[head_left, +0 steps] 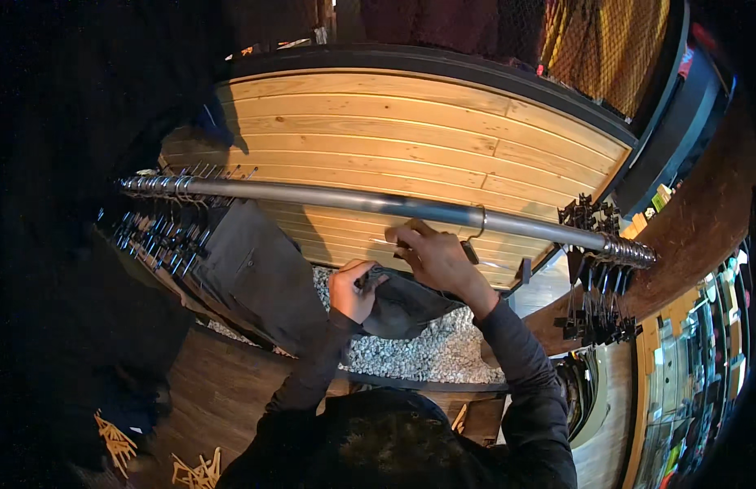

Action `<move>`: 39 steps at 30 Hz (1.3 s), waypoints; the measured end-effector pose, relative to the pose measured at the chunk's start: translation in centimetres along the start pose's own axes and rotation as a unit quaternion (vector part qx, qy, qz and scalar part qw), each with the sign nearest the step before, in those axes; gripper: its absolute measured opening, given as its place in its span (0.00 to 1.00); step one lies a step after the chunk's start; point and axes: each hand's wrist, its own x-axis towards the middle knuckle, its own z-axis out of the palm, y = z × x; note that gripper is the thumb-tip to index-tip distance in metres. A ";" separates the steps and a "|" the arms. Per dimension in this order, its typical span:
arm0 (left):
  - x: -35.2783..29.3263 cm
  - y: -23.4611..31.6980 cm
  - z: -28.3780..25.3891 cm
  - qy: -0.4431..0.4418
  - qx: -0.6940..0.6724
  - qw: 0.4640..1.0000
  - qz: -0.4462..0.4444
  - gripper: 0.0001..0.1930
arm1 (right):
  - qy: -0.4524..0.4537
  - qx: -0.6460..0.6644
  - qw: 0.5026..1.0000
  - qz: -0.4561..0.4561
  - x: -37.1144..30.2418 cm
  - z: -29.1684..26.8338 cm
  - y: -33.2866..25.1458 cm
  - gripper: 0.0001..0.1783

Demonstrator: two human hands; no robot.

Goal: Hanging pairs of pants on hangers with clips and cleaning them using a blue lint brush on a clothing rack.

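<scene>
– Saw the left hand (353, 295)?
– Yes, found clamped on the edge of a dark grey garment (401, 314), held up below a metal rail (345, 196) and over pale pebbles (427, 354).
– Checked the right hand (437, 259) too?
– Did. Found just below the rail, by the garment's upper right side, close to a black clip hanger (470, 251) hooked on the rail. Could not tell whether gripping anything.
– Noticed more along the rail?
– Spotted grey trousers (268, 273) hanging at left, and a cluster of black hangers (598, 328) near the right end.
– Looked behind and below?
– Saw a pale wooden panel (378, 122) behind the rail, a dark wood floor (231, 367), and 2 piles of wooden pieces (200, 471) at lower left.
</scene>
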 end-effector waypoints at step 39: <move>-1.5 -1.1 1.9 -0.042 -0.039 0.998 -0.034 0.13 | 0.072 0.163 0.983 0.051 -1.7 -0.3 0.7 0.14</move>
